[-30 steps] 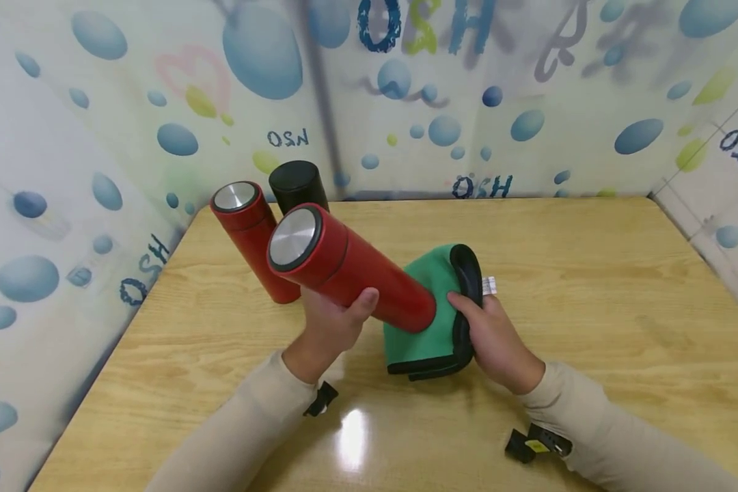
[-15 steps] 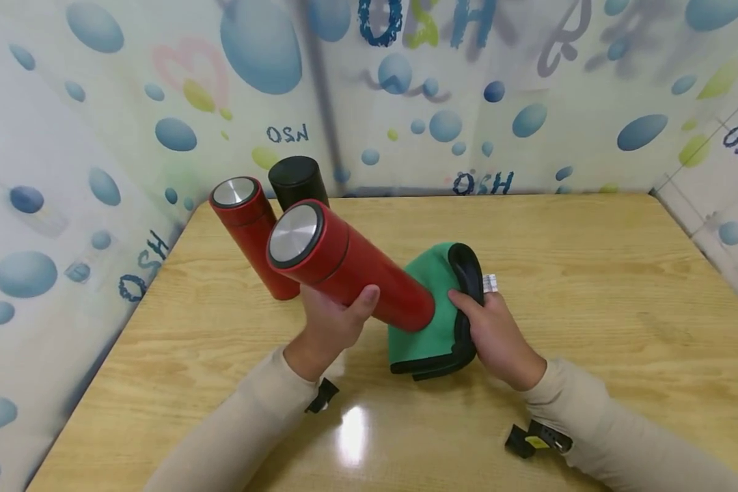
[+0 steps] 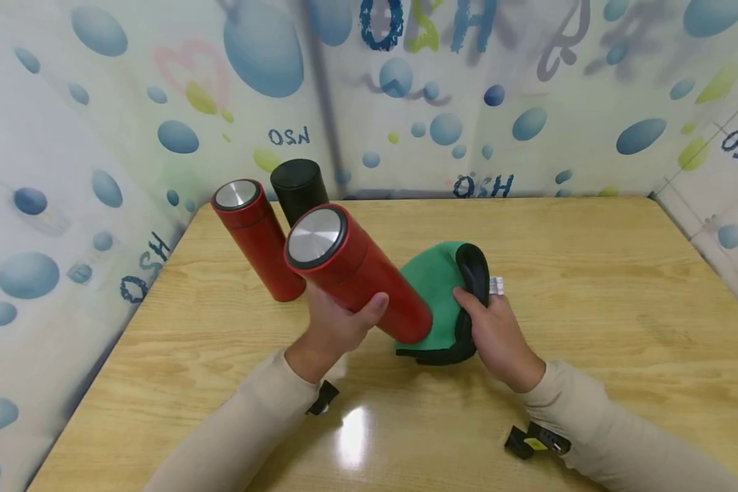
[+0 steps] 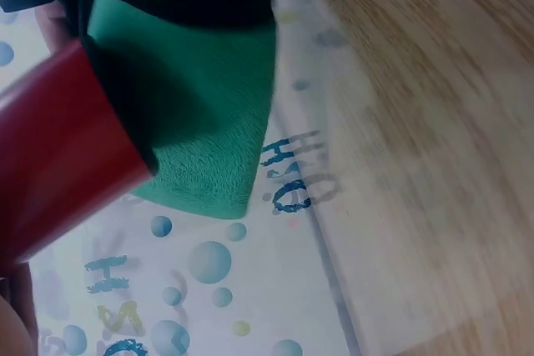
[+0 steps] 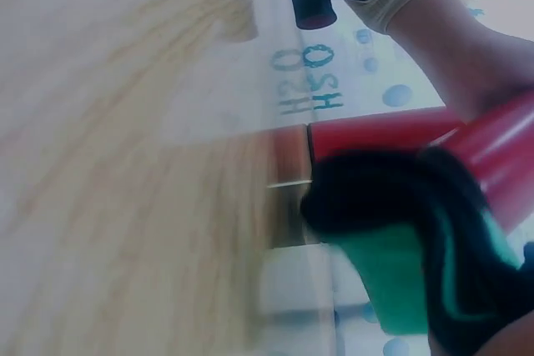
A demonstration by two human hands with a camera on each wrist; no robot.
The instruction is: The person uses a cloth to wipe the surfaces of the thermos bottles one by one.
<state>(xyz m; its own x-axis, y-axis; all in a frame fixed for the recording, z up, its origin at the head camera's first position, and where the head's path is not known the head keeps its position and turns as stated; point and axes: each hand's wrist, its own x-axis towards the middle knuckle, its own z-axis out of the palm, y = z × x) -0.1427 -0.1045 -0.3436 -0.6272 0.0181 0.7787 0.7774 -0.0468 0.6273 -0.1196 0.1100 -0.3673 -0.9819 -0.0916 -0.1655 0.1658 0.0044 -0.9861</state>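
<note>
A red thermos flask (image 3: 375, 280) with a brushed-metal lid top is gripped round its middle by my left hand (image 3: 338, 324). It tilts, lid toward the upper left, base toward the right. My right hand (image 3: 501, 338) pinches a folded green cloth (image 3: 439, 273) with black edging, thumb on the near face and the other fingers hidden behind. The cloth lies against the flask's base end. In the left wrist view the flask's lower end (image 4: 67, 156) presses up to the green cloth (image 4: 192, 114). In the right wrist view the black edging (image 5: 375, 189) is close to the camera.
A second red flask (image 3: 258, 239) stands on the wooden table (image 3: 590, 307) at the left. Beside it, partly hidden behind the held flask, is a black flask (image 3: 298, 188). A patterned backdrop (image 3: 443, 102) rises behind the table and along its sides.
The held flask has tipped more upright, its lid shifting slightly right. The cloth's lower edge has risen a little and the right hand has moved slightly right. The standing flasks stay put.
</note>
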